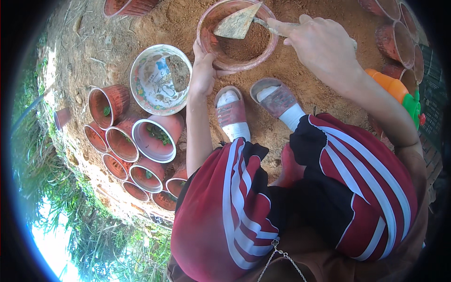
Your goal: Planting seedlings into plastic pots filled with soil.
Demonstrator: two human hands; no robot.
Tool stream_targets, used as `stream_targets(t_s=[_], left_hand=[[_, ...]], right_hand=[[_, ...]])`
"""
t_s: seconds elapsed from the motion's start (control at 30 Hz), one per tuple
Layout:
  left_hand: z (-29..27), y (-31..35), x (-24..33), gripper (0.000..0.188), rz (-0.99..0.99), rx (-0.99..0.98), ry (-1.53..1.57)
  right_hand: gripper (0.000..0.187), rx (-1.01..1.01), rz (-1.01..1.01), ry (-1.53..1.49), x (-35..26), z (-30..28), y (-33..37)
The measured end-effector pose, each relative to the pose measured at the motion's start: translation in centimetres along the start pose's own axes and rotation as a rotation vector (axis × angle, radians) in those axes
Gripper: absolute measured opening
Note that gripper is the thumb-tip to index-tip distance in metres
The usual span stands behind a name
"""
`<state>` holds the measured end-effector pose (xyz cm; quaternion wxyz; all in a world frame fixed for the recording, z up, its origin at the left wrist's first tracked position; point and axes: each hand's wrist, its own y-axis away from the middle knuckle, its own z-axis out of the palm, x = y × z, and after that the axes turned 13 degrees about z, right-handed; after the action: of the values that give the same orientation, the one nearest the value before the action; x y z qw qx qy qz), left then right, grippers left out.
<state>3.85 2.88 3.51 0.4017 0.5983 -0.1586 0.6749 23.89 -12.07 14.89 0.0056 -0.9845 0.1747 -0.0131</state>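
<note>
At the frame's upper centre, the reddish pot [244,65] is gripped at its side by the left hand [204,75]; over it, the trowel [236,23] is clasped in the right hand [324,49]. The pot appears partly filled with soil [246,48].

Brown earthen ground [115,37], green foliage [110,244] and bright white light [50,242] at lower left

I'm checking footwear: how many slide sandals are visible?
2: the left slide sandal and the right slide sandal, both worn, on the soil, below the held reddish pot in the picture. Others may be hidden.
</note>
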Motion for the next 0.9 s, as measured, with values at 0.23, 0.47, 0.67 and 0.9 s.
stream_targets(t_s=[0.23, 0.47, 0.67, 0.9], left_hand=[[0.3, 0.2, 0.5, 0.055, 0.025, -0.022, -0.005], [0.1, 0.0, 0.6, 0.059, -0.013, -0.006, 0.028], [0.6, 0.0, 0.1, 0.056, 0.009, 0.020, -0.007], [0.3, 0.0, 0.1, 0.054, 0.007, 0.025, -0.017]], right_hand=[[0.030, -0.071, 0.015, -0.059, -0.3, 1.4, 0.2], [0.030, -0.059, 0.015, -0.060, -0.4, 2.8, 0.3], [0.030, -0.048, -0.046, -0.001, -0.3, 3.0, -0.6], [0.033, -0.060, 0.038, -0.120, 0.8, 2.3, 1.4]])
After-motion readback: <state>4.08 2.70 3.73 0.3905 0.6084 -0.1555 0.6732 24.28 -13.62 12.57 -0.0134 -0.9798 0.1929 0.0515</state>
